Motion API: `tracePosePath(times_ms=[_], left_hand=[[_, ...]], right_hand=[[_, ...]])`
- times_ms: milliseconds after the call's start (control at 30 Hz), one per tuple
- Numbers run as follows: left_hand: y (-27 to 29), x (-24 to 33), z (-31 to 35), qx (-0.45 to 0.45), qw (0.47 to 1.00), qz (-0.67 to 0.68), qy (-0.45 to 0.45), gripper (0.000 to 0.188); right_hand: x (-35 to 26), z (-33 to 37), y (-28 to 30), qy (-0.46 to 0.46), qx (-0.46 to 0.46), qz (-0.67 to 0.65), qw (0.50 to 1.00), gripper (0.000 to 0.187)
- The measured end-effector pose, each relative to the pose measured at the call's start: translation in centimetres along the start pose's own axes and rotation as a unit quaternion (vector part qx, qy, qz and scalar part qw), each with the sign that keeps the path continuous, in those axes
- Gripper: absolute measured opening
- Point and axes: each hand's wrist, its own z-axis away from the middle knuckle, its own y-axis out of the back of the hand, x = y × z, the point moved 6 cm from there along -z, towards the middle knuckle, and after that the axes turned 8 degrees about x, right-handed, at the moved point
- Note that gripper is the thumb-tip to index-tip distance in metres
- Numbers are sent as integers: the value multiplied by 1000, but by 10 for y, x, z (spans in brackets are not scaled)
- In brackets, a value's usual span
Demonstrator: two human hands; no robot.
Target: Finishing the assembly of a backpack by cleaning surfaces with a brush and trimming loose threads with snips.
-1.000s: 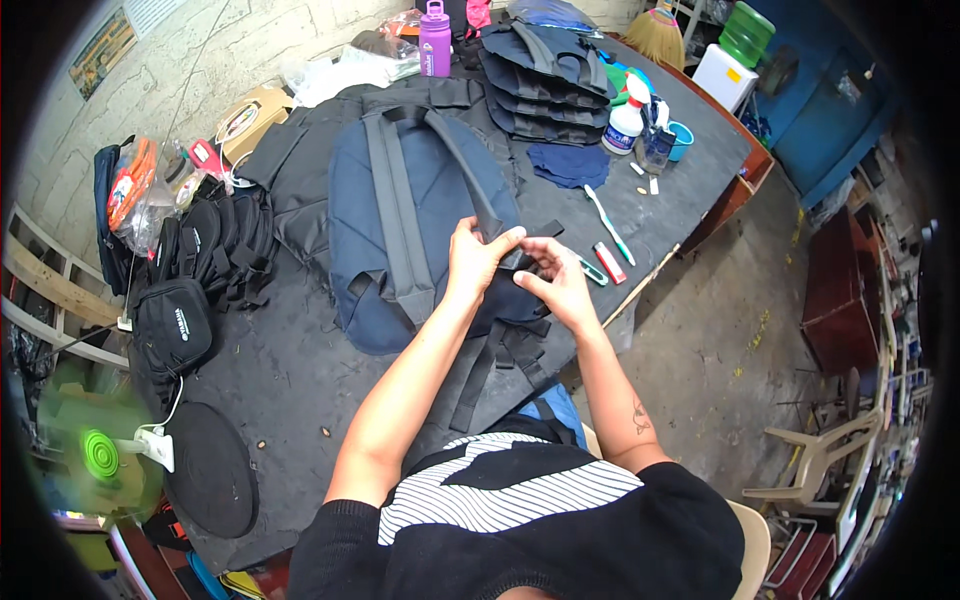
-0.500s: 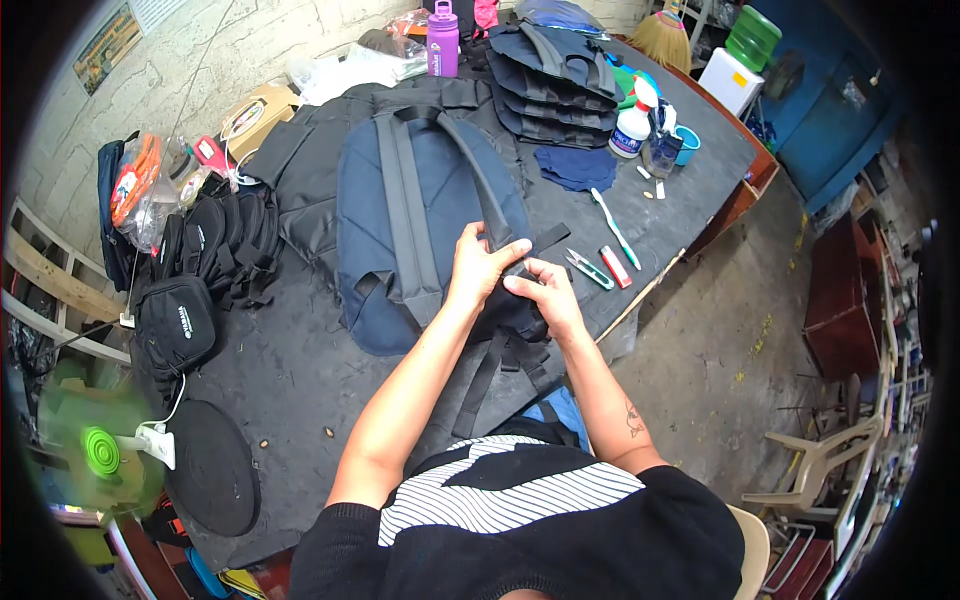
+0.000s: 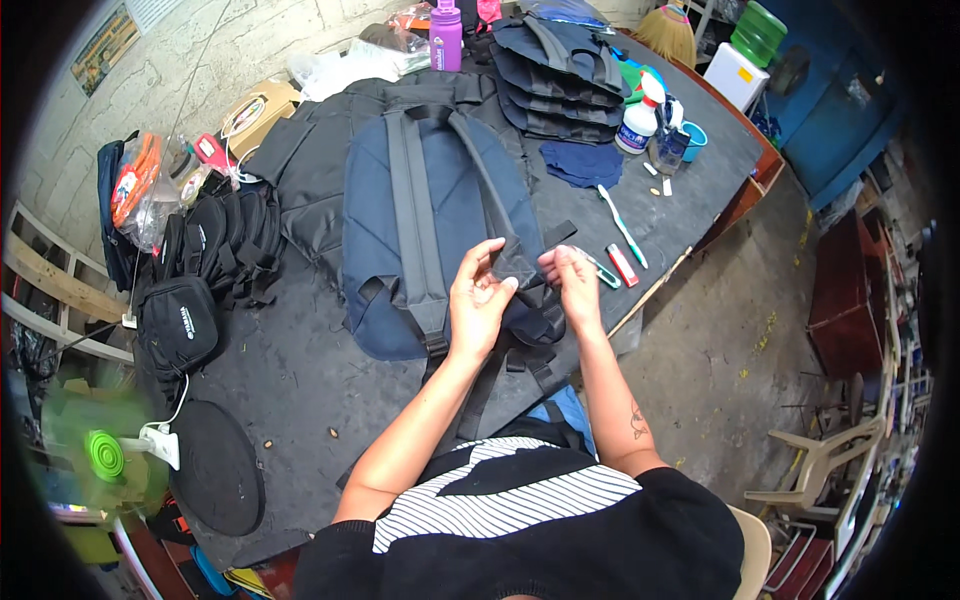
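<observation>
A navy blue backpack [image 3: 455,200] with grey-black straps lies back panel up on the dark table in front of me. My left hand [image 3: 478,305] grips the lower end of its right shoulder strap [image 3: 512,262] between thumb and fingers, raised off the panel. Just right of it, my right hand [image 3: 574,285] is closed in a pinch, apart from my left; what the fingertips hold, if anything, is too small to tell. Thread snips [image 3: 607,276] with green handles lie beside my right hand, their blades hidden by it. Loose black webbing [image 3: 525,365] hangs below the hands.
Right of the backpack lie a red-and-white lighter [image 3: 622,266], a toothbrush [image 3: 624,228] and a blue cloth [image 3: 582,163]. A spray bottle [image 3: 637,122] stands beyond them. Stacked backpack pieces [image 3: 560,85] and a purple bottle [image 3: 446,40] sit at the back. Small black pouches [image 3: 180,325] and a spinning fan [image 3: 105,455] are left.
My right hand has come off the strap and moved right, now covering the snips' blades. My left hand has turned more upright, still holding the strap end. The view has shifted slightly.
</observation>
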Motion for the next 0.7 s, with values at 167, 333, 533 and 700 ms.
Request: tracePosePath(times_ms=[167,333,533,700], left_hand=[[-7,19,2,23,1000,7,-5,44],[-6,6,1,11,999,-44,-31,29],[-6,-1,1,11,999,-43,24,23],[-8,33,13,74,975,-161,-134,32]], right_hand=[[3,3,57,188,201,554,786,25],[10,0,66,238,137,531,802,15],[-40,14,34,130,72,114,982,27],[-56,36,-13,-23,-82,12,996,23]])
